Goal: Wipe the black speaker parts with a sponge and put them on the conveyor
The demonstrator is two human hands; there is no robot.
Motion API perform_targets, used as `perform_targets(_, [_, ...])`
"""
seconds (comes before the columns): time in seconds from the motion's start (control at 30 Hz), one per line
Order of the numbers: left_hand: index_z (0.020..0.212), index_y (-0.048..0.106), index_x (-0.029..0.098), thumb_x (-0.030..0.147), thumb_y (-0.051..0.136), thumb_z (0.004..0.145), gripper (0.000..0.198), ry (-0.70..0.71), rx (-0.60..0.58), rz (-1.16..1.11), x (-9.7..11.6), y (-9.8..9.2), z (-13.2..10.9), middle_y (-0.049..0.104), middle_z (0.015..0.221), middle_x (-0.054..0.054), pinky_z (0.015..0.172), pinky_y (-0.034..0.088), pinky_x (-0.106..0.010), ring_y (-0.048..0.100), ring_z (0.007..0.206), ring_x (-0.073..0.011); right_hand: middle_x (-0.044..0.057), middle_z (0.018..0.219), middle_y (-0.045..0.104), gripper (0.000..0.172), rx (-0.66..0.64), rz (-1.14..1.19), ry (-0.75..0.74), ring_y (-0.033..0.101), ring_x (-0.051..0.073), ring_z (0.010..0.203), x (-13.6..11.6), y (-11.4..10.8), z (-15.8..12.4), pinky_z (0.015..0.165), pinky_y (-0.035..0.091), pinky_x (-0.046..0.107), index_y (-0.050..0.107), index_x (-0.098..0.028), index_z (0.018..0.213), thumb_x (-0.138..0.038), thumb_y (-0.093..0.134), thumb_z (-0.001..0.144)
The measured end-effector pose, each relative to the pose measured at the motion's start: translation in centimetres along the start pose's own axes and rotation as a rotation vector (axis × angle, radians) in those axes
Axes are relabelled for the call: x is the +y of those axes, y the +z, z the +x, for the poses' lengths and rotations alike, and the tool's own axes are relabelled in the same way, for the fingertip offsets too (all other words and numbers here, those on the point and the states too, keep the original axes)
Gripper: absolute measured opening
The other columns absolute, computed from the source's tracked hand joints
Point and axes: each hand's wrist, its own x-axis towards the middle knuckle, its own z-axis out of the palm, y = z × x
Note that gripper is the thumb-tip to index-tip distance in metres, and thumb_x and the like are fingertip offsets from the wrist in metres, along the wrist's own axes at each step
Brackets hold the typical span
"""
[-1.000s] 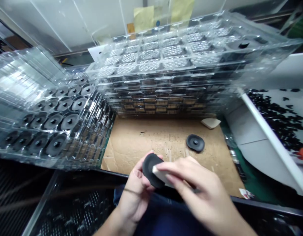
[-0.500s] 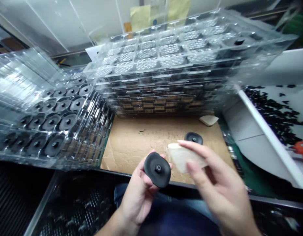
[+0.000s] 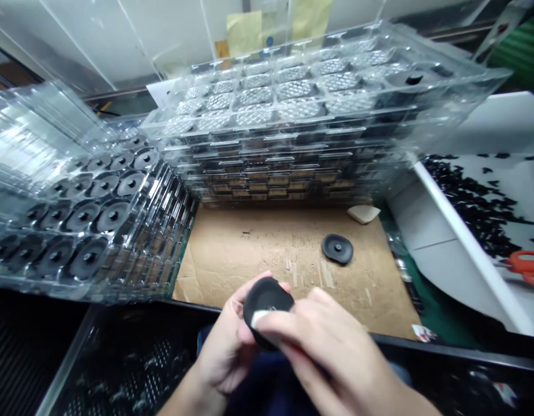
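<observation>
My left hand [image 3: 226,346] is wrapped round the edge of a round black plastic disc [image 3: 267,293] with a small stud at its centre, tilted just past the front edge of the cardboard [image 3: 232,254]. Closed over a folded off-white cloth [image 3: 258,317], my right hand [image 3: 331,341] presses it against the disc's face. Only a small tip of that cloth shows; my fingers cover the rest. A second black disc [image 3: 330,247] lies on the cardboard beyond my right hand. Behind it sits another off-white folded piece [image 3: 363,214].
Clear plastic trays [image 3: 258,138] are stacked high at the back. On the left, another tray stack [image 3: 119,231] holds several black discs. To the right stands a white bin [image 3: 457,231] with small black parts [image 3: 478,202] and orange-handled scissors [image 3: 529,263].
My right hand has moved left and down, bringing the cloth from beside the disc onto its face. The disc in my left hand has shifted slightly left. The view has shifted a little.
</observation>
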Motion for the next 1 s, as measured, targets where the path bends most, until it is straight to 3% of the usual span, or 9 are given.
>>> perform_targets(0.1, [0.097, 0.069, 0.025, 0.032, 0.087, 0.037, 0.063, -0.022, 0.002, -0.016, 0.0, -0.5, 0.1, 0.073, 0.098, -0.003, 0.08, 0.048, -0.024, 0.066, 0.088, -0.017, 0.001, 0.079, 0.063, 0.029, -0.166, -0.081, 0.102, 0.055, 0.014, 0.066, 0.6, -1.5, -1.3, 0.064, 0.038, 0.028, 0.054, -0.019, 0.108, -0.006, 0.044, 0.084])
perform_targets(0.23, [0.099, 0.069, 0.024, 0.033, 0.087, 0.04, 0.062, -0.12, 0.01, -0.02, -0.3, -0.5, 0.1, 0.072, 0.095, -0.002, 0.084, 0.045, -0.026, 0.065, 0.088, -0.0168, 0.003, 0.074, 0.061, 0.033, -0.046, -0.248, 0.016, 0.048, 0.016, 0.062, 0.9, -2.3, 0.0, 0.061, 0.034, 0.032, 0.055, -0.018, 0.113, -0.008, 0.041, 0.085])
perform_targets(0.3, [0.099, 0.069, 0.022, 0.035, 0.085, 0.044, 0.058, -0.109, -0.002, 0.008, 0.0, -0.2, 0.0, 0.072, 0.095, -0.002, 0.087, 0.044, -0.027, 0.064, 0.091, -0.0179, 0.002, 0.072, 0.061, 0.032, -0.053, -0.152, -0.088, 0.048, 0.015, 0.062, 1.4, -2.3, 1.3, 0.061, 0.034, 0.031, 0.061, -0.021, 0.105, -0.009, 0.04, 0.085])
perform_targets(0.37, [0.098, 0.069, 0.02, 0.037, 0.084, 0.047, 0.056, -0.087, -0.029, 0.018, 0.4, -0.1, -0.3, 0.072, 0.097, -0.003, 0.086, 0.045, -0.026, 0.064, 0.092, -0.0188, 0.0, 0.074, 0.063, 0.031, -0.078, -0.011, -0.031, 0.051, 0.014, 0.066, 2.7, -1.9, 2.3, 0.063, 0.037, 0.03, 0.064, -0.024, 0.099, -0.009, 0.041, 0.085])
perform_targets(0.5, [0.104, 0.067, 0.025, 0.035, 0.081, 0.053, 0.055, -0.062, -0.107, -0.112, 0.7, -0.8, -0.6, 0.07, 0.107, -0.004, 0.081, 0.049, -0.028, 0.066, 0.092, -0.0222, 0.001, 0.086, 0.065, 0.028, -0.052, 0.128, 0.295, 0.058, 0.014, 0.076, 7.4, 1.1, 2.2, 0.068, 0.045, 0.027, 0.064, -0.025, 0.104, -0.014, 0.045, 0.087])
perform_targets(0.67, [0.108, 0.064, 0.022, 0.038, 0.079, 0.057, 0.055, -0.06, -0.148, -0.259, 0.1, -2.1, -0.4, 0.07, 0.105, -0.007, 0.08, 0.05, -0.031, 0.066, 0.094, -0.0248, 0.009, 0.1, 0.06, 0.024, 0.01, 0.099, 0.406, 0.061, 0.019, 0.087, 11.5, 6.9, 0.0, 0.073, 0.051, 0.035, 0.067, -0.019, 0.098, -0.02, 0.049, 0.083])
perform_targets(0.77, [0.104, 0.066, 0.02, 0.048, 0.074, 0.058, 0.054, -0.094, -0.181, -0.312, 0.0, -2.3, -0.2, 0.07, 0.102, -0.007, 0.08, 0.051, -0.031, 0.066, 0.094, -0.0246, 0.014, 0.112, 0.054, 0.028, 0.129, 0.094, 0.497, 0.06, 0.021, 0.09, 11.1, 7.3, -0.9, 0.068, 0.052, 0.034, 0.063, -0.016, 0.106, -0.025, 0.044, 0.087])
perform_targets(0.9, [0.107, 0.064, 0.022, 0.061, 0.058, 0.067, 0.056, -0.08, -0.23, -0.293, 0.1, -2.5, -0.1, 0.069, 0.1, -0.006, 0.07, 0.053, -0.026, 0.068, 0.086, -0.0223, 0.007, 0.094, 0.065, 0.022, 0.159, 0.153, 0.547, 0.063, 0.02, 0.088, 9.7, 5.1, -1.3, 0.07, 0.052, 0.031, 0.065, -0.02, 0.093, -0.029, 0.047, 0.087])
perform_targets(1.0, [0.12, 0.054, 0.03, 0.059, 0.05, 0.075, 0.054, 0.134, -0.238, -0.095, 0.3, -2.8, 0.0, 0.066, 0.104, -0.005, 0.062, 0.051, -0.023, 0.069, 0.076, -0.018, 0.004, 0.083, 0.069, 0.02, 0.136, 0.19, 0.579, 0.066, 0.018, 0.078, 9.1, 3.9, -1.8, 0.068, 0.054, 0.028, 0.068, -0.021, 0.089, -0.029, 0.05, 0.085])
